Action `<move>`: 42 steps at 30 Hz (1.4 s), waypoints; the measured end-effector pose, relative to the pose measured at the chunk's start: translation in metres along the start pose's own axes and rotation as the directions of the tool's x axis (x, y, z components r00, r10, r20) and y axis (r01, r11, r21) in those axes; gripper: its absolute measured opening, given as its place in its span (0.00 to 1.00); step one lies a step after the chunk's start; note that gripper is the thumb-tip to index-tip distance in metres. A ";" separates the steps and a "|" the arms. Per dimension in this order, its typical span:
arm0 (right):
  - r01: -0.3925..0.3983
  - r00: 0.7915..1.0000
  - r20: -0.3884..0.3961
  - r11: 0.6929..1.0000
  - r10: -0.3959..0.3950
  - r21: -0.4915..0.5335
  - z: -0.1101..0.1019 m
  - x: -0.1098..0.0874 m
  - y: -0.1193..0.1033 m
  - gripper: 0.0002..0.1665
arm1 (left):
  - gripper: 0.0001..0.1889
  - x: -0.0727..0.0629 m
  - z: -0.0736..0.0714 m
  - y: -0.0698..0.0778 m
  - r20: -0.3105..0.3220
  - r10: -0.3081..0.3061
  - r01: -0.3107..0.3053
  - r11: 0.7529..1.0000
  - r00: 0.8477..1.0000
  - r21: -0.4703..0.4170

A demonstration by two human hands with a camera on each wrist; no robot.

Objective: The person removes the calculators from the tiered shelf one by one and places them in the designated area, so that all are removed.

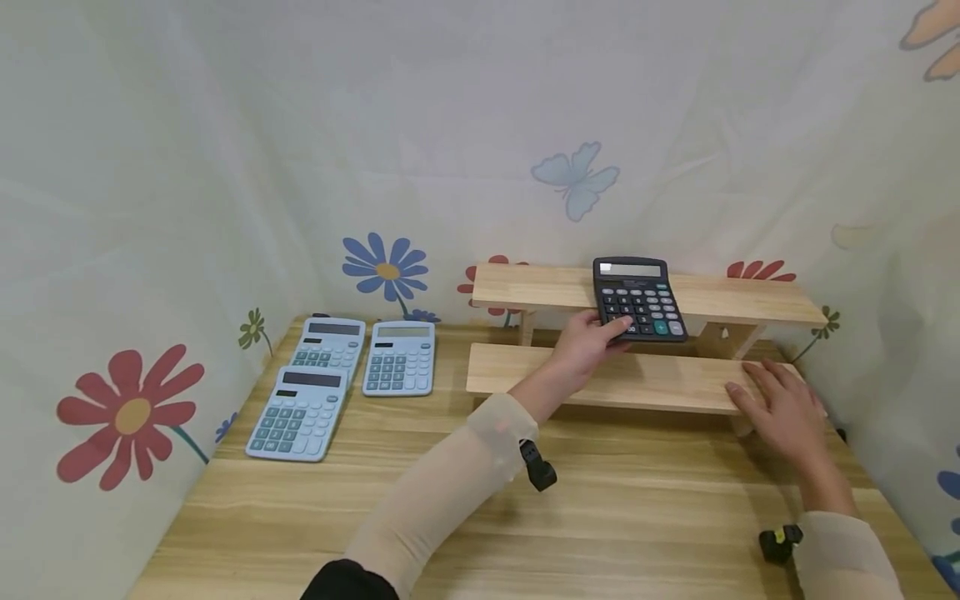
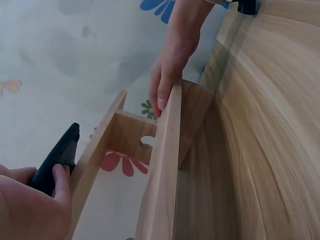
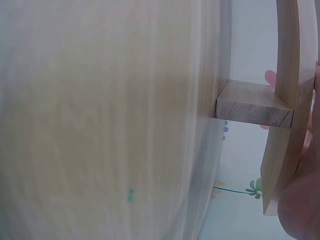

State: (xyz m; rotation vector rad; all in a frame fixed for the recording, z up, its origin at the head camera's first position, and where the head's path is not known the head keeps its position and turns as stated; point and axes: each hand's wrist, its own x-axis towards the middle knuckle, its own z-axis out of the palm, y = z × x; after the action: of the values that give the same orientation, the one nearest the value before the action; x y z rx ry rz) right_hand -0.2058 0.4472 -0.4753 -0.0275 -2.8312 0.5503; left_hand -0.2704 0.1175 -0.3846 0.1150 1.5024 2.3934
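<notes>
My left hand (image 1: 581, 354) grips a black calculator (image 1: 637, 296) by its lower left corner, thumb on the front near the keys. The calculator leans back at the upper board (image 1: 532, 287) of a two-tier wooden shelf, its screen facing up and toward me. In the left wrist view the same calculator (image 2: 59, 157) shows edge-on beside that board. My right hand (image 1: 787, 412) rests on the right end of the lower board (image 1: 660, 382), fingers spread over its top. The right wrist view catches part of this hand (image 3: 300, 205) against the board's edge.
Three light blue calculators lie on the left of the wooden table (image 1: 600, 517): one in front (image 1: 297, 414), one behind it (image 1: 330, 343) partly overlapped, and one to the right (image 1: 399, 358). A patterned curtain (image 1: 450, 125) hangs behind the shelf and at both sides.
</notes>
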 end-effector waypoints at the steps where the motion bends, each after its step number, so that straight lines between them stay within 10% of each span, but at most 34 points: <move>1: 0.003 1.000 -0.002 1.000 -0.003 0.000 0.000 0.000 -0.001 0.45 | 0.19 0.000 -0.001 0.000 0.007 0.003 -0.003 1.000 1.000 -0.003; 18: 0.041 0.999 -0.029 0.999 -0.041 0.018 0.000 -0.001 -0.003 0.43 | 0.25 -0.056 -0.047 0.031 0.149 -0.053 0.031 0.989 0.987 0.148; 42: 0.043 0.999 -0.034 0.999 -0.042 0.027 0.001 -0.002 0.000 0.42 | 0.29 -0.106 -0.164 0.044 0.021 -0.109 0.102 0.972 0.994 0.213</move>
State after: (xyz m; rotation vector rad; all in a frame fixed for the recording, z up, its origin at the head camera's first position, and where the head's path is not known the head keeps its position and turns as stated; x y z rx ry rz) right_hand -0.2041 0.4469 -0.4767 0.0288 -2.7843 0.5748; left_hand -0.2172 -0.0741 -0.4079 0.1175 1.7005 2.1345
